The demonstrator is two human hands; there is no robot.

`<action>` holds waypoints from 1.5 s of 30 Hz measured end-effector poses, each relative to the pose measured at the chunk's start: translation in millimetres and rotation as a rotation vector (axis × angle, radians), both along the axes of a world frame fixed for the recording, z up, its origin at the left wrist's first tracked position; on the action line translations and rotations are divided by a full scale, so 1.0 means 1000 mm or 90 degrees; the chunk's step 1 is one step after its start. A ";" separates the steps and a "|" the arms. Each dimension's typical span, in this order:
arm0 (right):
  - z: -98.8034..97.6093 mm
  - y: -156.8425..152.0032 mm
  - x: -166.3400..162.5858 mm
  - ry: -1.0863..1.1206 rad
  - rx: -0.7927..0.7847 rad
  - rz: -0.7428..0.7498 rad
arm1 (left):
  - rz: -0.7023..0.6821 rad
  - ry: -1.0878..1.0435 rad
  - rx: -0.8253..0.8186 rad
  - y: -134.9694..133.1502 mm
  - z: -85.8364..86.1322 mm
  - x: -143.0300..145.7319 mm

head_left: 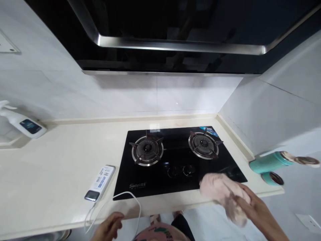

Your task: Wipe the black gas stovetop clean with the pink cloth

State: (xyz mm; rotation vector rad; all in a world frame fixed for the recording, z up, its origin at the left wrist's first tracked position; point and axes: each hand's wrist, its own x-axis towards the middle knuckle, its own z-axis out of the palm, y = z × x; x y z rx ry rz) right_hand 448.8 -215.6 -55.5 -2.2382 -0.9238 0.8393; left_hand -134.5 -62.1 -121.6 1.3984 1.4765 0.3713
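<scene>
A pale pink cloth (219, 190) is bunched in my right hand (253, 207), at the front right of a black two-burner gas stove (155, 180). Part of the cloth lies over the stove's front edge, and the rest hangs past the counter. Its lower end is blurred. Low at the front, my left hand (110, 226) hovers by the counter edge with its fingers curled and nothing visible in them. Close to it runs a white cable (136, 201), which leads from a white power bank (101, 182) on the counter left of the stove.
A white spray bottle (25, 124) leans at the far left. To the right of the stove stand a teal bottle (269, 162) and a small teal cup (272, 178). A dark range hood (170, 60) overhangs the stove. The pale counter (62, 160) ends in front at the floor.
</scene>
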 end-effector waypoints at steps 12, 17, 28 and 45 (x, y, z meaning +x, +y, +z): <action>-0.085 0.076 -0.126 -0.304 -0.115 0.125 | -0.096 -0.161 -0.052 -0.015 -0.041 0.070; -0.071 0.069 -0.179 -0.238 -0.110 0.288 | -0.036 -0.189 -0.018 -0.014 -0.018 0.068; -0.029 0.143 -0.224 -0.134 0.059 0.343 | 0.015 -0.188 0.074 -0.028 -0.040 0.064; -0.040 0.122 -0.256 0.064 -0.007 0.400 | -0.022 -0.163 0.045 -0.042 -0.060 0.067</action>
